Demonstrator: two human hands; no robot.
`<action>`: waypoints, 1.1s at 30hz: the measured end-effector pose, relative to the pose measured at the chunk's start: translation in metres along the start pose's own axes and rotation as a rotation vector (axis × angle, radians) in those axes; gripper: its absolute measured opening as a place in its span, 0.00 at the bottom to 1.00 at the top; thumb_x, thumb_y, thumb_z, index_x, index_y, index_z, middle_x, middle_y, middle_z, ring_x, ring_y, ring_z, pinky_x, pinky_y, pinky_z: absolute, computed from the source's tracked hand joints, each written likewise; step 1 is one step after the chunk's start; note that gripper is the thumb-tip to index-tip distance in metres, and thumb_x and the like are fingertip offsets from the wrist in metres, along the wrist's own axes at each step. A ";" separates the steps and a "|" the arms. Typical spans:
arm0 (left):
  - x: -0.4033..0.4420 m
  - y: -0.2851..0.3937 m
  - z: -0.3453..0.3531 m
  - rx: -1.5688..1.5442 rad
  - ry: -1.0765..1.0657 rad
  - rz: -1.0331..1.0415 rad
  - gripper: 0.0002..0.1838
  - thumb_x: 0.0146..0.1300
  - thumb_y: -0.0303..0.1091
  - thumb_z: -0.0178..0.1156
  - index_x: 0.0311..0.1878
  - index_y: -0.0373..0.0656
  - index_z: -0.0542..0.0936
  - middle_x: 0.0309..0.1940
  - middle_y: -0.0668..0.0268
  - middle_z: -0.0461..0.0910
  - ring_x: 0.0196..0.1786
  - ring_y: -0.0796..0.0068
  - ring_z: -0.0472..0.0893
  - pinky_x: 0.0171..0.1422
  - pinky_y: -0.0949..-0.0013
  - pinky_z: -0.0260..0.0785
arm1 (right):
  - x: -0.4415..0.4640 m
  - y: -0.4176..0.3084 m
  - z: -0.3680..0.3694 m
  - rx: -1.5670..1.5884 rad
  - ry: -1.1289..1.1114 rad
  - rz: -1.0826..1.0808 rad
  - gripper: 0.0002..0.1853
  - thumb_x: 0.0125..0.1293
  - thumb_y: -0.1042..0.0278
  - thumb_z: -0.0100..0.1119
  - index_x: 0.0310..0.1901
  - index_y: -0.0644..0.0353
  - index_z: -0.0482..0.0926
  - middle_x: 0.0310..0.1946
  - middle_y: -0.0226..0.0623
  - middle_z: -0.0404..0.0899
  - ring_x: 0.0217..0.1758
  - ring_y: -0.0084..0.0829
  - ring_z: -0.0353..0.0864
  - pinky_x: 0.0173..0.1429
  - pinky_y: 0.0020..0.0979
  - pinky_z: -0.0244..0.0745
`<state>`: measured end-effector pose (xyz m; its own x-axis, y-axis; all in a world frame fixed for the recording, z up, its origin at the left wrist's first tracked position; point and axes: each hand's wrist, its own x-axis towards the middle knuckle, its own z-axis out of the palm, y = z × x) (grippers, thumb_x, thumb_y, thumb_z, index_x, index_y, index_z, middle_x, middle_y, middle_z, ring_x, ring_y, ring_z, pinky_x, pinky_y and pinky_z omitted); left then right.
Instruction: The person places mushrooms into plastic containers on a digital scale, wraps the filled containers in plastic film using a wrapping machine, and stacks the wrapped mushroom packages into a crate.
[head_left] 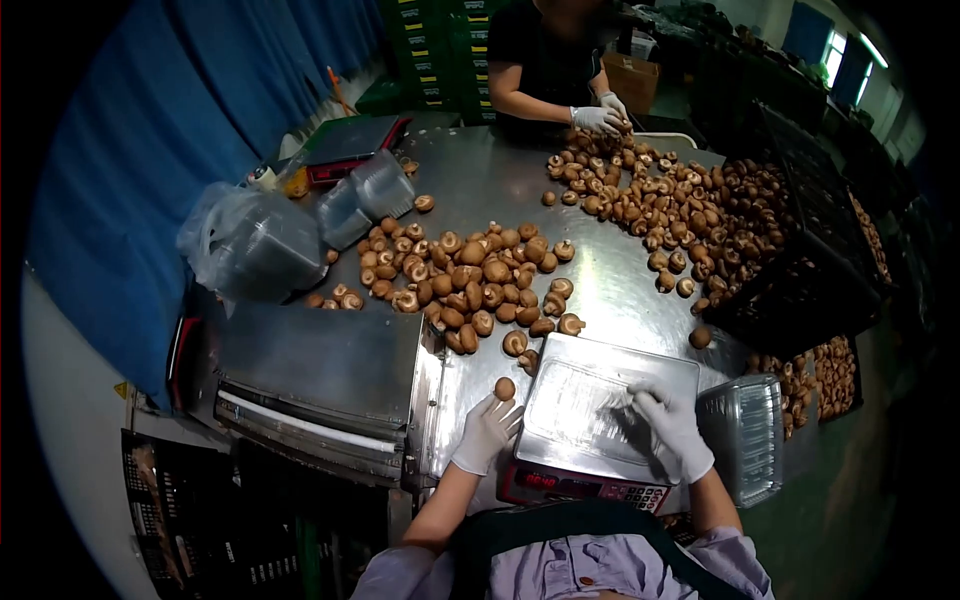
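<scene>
In the head view, my left hand [487, 436], in a white glove, is left of the scale with its fingers closed around a brown mushroom [504, 388] at the fingertips. My right hand [674, 428], also gloved, is over the right side of the steel weighing pan [562, 440]. Its fingers are curled together, and what they hold, if anything, cannot be made out. Clear glints on the pan look like thin plastic. Red digits glow on the scale's front [560, 484]. Beyond the pan lies a loose pile of mushrooms [470, 275].
Clear plastic trays [745, 435] are stacked right of the scale; bagged trays [265, 245] stand at left. A steel machine [315, 360] borders the left side. A black crate [800, 250] tips mushrooms out at right. Across the table, a gloved person [545, 75] handles mushrooms.
</scene>
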<state>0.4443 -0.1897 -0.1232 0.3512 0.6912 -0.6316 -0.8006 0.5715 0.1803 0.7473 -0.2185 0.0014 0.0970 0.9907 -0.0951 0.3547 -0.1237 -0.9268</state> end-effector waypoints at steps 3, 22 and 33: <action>0.049 0.006 -0.016 -0.585 -0.242 -0.300 0.21 0.69 0.46 0.48 0.58 0.44 0.70 0.59 0.63 0.71 0.61 0.59 0.70 0.63 0.57 0.62 | 0.074 -0.012 -0.015 0.121 -0.068 0.086 0.21 0.69 0.51 0.51 0.50 0.60 0.81 0.48 0.40 0.80 0.51 0.31 0.78 0.54 0.30 0.71; 0.135 0.044 0.097 -0.287 -0.588 0.098 0.47 0.59 0.76 0.34 0.74 0.53 0.52 0.74 0.62 0.51 0.74 0.52 0.51 0.73 0.32 0.34 | 0.352 0.053 0.136 0.739 -0.390 0.144 0.37 0.69 0.37 0.41 0.69 0.60 0.60 0.70 0.46 0.56 0.71 0.39 0.58 0.73 0.36 0.52; 0.137 0.036 0.100 -0.300 -0.542 0.162 0.49 0.57 0.78 0.37 0.74 0.53 0.52 0.74 0.61 0.48 0.76 0.51 0.47 0.71 0.28 0.36 | 0.308 0.015 0.144 0.565 -0.880 0.220 0.35 0.65 0.48 0.56 0.71 0.50 0.59 0.71 0.37 0.56 0.74 0.36 0.53 0.73 0.37 0.56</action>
<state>0.5120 -0.0300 -0.1278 0.3474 0.9288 -0.1286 -0.9375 0.3469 -0.0275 0.6490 0.0933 -0.0941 -0.6788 0.6702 -0.3001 -0.0932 -0.4841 -0.8701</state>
